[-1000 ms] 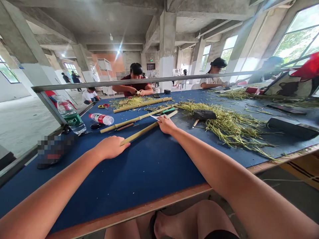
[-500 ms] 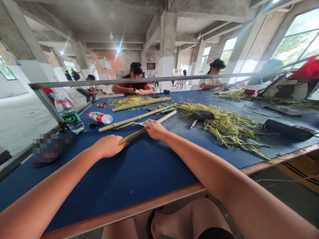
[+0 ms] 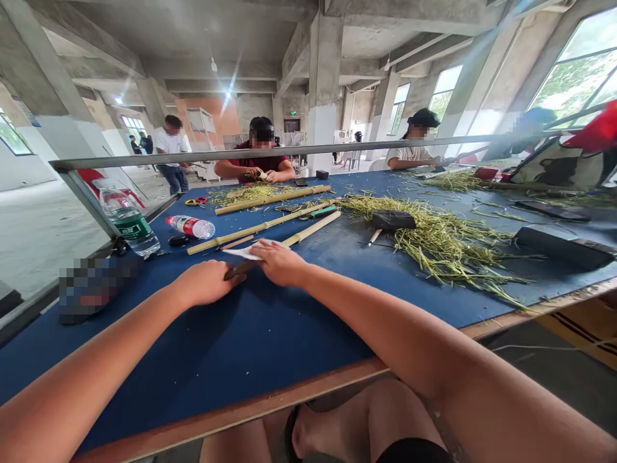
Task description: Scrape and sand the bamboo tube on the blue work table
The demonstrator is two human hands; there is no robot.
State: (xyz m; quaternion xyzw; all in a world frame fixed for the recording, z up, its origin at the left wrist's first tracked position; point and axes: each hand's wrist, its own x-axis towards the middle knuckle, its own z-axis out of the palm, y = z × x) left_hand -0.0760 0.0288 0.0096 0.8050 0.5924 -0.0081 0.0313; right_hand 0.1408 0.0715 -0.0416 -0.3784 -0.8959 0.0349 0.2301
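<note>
My left hand (image 3: 206, 283) is closed round the near end of a bamboo pole (image 3: 315, 228), which slants away over the blue table. A thin white sheet (image 3: 240, 251), of paper or cloth, lies against the pole under my right hand (image 3: 280, 262). The right fingers press it down close beside the left hand, partly hiding both sheet and pole. Just beyond, a longer bamboo pole (image 3: 260, 227) lies on the table, along with a green-handled tool (image 3: 324, 213).
Green-yellow shavings (image 3: 434, 247) are heaped right of centre, with a black block (image 3: 394, 220) on them. Bottles (image 3: 130, 222) stand and lie at the left, near red-and-yellow scissors (image 3: 196, 202). A metal rail (image 3: 308, 153) crosses the table; co-workers sit beyond it.
My right hand has slid along the pole toward my left hand, and more of the white sheet shows. My left hand stays at the near end. A person in the background now stands upright.
</note>
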